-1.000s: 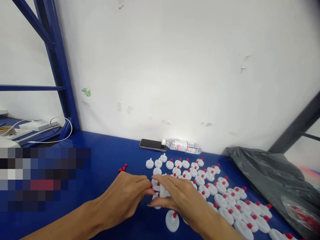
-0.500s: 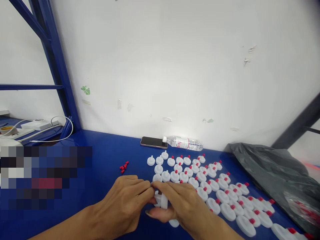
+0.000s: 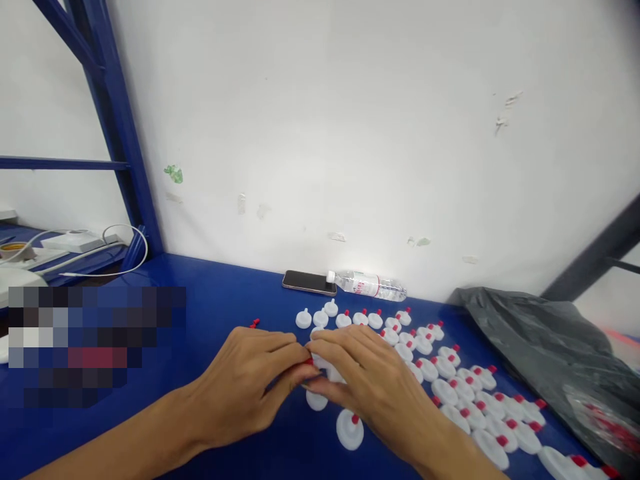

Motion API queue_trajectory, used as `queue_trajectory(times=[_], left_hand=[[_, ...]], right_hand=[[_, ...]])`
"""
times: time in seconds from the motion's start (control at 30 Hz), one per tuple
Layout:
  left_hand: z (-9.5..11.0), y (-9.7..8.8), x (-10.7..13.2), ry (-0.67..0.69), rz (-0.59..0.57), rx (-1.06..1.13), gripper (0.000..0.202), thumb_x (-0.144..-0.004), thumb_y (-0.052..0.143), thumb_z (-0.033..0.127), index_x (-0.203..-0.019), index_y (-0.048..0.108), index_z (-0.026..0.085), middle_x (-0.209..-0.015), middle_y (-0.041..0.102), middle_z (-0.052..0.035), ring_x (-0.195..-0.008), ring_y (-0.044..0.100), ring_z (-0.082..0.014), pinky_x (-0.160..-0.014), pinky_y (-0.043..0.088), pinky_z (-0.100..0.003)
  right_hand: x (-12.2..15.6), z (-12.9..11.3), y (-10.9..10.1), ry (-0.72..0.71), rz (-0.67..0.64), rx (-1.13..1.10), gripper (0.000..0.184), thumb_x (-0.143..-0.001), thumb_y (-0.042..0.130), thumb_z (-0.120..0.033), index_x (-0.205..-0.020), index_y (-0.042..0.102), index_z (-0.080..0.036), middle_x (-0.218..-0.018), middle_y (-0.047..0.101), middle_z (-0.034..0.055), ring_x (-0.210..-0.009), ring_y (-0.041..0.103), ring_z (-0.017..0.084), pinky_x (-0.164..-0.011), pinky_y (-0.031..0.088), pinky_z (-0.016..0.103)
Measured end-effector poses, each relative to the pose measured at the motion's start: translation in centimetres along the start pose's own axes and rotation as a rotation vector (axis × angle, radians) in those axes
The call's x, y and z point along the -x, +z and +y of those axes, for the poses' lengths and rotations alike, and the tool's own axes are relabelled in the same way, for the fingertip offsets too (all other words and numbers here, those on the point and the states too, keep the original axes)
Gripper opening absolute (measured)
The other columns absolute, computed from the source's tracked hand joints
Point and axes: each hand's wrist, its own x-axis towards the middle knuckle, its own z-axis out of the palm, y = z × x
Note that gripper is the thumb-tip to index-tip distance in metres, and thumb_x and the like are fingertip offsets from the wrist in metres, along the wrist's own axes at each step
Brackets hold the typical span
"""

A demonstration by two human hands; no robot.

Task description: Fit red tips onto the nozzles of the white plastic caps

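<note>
My left hand (image 3: 265,380) is closed, thumb and forefinger pinching a small red cap (image 3: 309,361). Directly against it, my right hand (image 3: 365,387) is closed around a white plastic piece (image 3: 331,369), mostly hidden behind the fingers; it looks like one of the round discs with a spout. Just below the hands lie a white disc with a red cap on its spout (image 3: 350,430) and another white disc (image 3: 317,400), partly covered. Beyond the hands stand white discs with bare spouts (image 3: 303,319). Loose red caps (image 3: 255,323) show behind my left hand, mostly hidden.
Many red-capped white discs (image 3: 470,380) spread over the right of the blue table (image 3: 220,287). A phone (image 3: 309,283) and a clear water bottle (image 3: 370,285) lie by the wall. A dark plastic bag (image 3: 540,347) covers the right edge. White cables (image 3: 135,267) lie at left.
Both hands have moved slightly up and away, still together. A red cap now shows at the left fingertips, where only white plastic showed before. The capped disc below the hands is now uncovered.
</note>
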Motion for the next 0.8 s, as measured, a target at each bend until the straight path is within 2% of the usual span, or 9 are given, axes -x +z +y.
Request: queue_trajectory(times=[0.17,0.23,0.27,0.33,0.4,0.5,0.63,0.7,0.8], left_hand=[[-1.4,-0.3,-0.2,-0.175,-0.005,-0.124,0.031,-0.108,0.040,0.028,-0.103,0.070,0.022,-0.081,0.069,0.0011,-0.065,0.062,-0.0128,-0.058,0.041,-0.027],[-2.0,-0.5,-0.1,-0.281,-0.004,-0.174,0.038,-0.109,0.035,0.033,-0.121,0.068,0.020,-0.108,0.072,-0.0076,-0.094,0.070,-0.0200,-0.073,0.052,-0.031],[-2.4,-0.6,0.0,-0.347,-0.016,-0.197,0.044,-0.110,0.032,0.037,-0.135,0.063,0.019,-0.130,0.067,-0.0133,-0.118,0.065,-0.0269,-0.087,0.055,-0.039],[-3.4,-0.6,0.3,-0.496,-0.087,-0.228,0.057,-0.110,0.024,0.044,-0.159,0.040,0.021,-0.165,0.036,-0.0189,-0.154,0.030,-0.0413,-0.111,0.043,-0.062],[-4.5,-0.5,0.7,-0.630,-0.180,-0.224,0.063,-0.109,0.018,0.049,-0.166,0.023,0.023,-0.176,0.008,-0.0177,-0.160,0.001,-0.0471,-0.118,0.026,-0.074],[-6.1,-0.7,0.9,-0.749,-0.251,-0.217,0.067,-0.108,0.016,0.052,-0.167,0.017,0.020,-0.176,-0.002,-0.0183,-0.159,-0.006,-0.0490,-0.120,0.023,-0.074],[-7.3,-1.5,0.4,-0.812,-0.263,-0.259,0.064,-0.108,0.015,0.044,-0.160,0.041,0.017,-0.168,0.034,-0.0195,-0.156,0.026,-0.0463,-0.116,0.036,-0.066],[-7.6,-1.7,0.1,-0.814,-0.308,-0.264,0.057,-0.106,0.024,0.040,-0.137,0.067,0.018,-0.144,0.063,-0.0168,-0.137,0.055,-0.0389,-0.108,0.047,-0.055],[-8.0,-1.7,-0.2,-0.823,-0.391,-0.280,0.035,-0.103,0.046,0.037,-0.107,0.076,0.019,-0.112,0.076,-0.0107,-0.109,0.069,-0.0288,-0.096,0.054,-0.046]], right_hand=[[0.8,2.0,-0.1,0.279,-0.085,-0.047,0.017,-0.108,0.051,-0.032,-0.119,0.062,-0.023,-0.125,0.074,0.0075,-0.112,0.072,0.024,-0.092,0.059,0.044],[1.2,3.1,-0.1,0.422,-0.107,-0.088,0.016,-0.106,0.054,-0.035,-0.115,0.064,-0.025,-0.131,0.070,0.0074,-0.120,0.068,0.026,-0.095,0.059,0.045],[1.3,3.7,-0.1,0.470,-0.112,-0.097,0.016,-0.105,0.056,-0.037,-0.112,0.066,-0.026,-0.134,0.068,0.0074,-0.123,0.066,0.027,-0.095,0.059,0.046],[1.4,4.7,0.0,0.527,-0.118,-0.085,0.018,-0.103,0.059,-0.041,-0.105,0.072,-0.027,-0.134,0.065,0.0080,-0.119,0.066,0.028,-0.092,0.060,0.046],[1.3,5.3,0.1,0.550,-0.130,-0.054,0.020,-0.102,0.061,-0.042,-0.102,0.076,-0.028,-0.124,0.067,0.0084,-0.107,0.069,0.027,-0.087,0.060,0.047],[1.1,5.6,0.5,0.554,-0.168,-0.051,0.018,-0.102,0.060,-0.038,-0.104,0.075,-0.028,-0.107,0.072,0.0057,-0.102,0.069,0.027,-0.089,0.057,0.049],[1.1,5.5,1.0,0.548,-0.221,-0.072,0.015,-0.103,0.060,-0.034,-0.105,0.072,-0.026,-0.102,0.076,0.0042,-0.100,0.070,0.026,-0.091,0.055,0.047],[1.1,5.5,1.1,0.556,-0.244,-0.077,0.014,-0.103,0.059,-0.031,-0.106,0.072,-0.026,-0.103,0.076,0.0046,-0.097,0.071,0.025,-0.084,0.057,0.043],[1.1,5.7,1.2,0.573,-0.267,-0.071,0.014,-0.102,0.061,-0.028,-0.107,0.074,-0.025,-0.108,0.075,0.0060,-0.095,0.071,0.025,-0.078,0.057,0.039]])
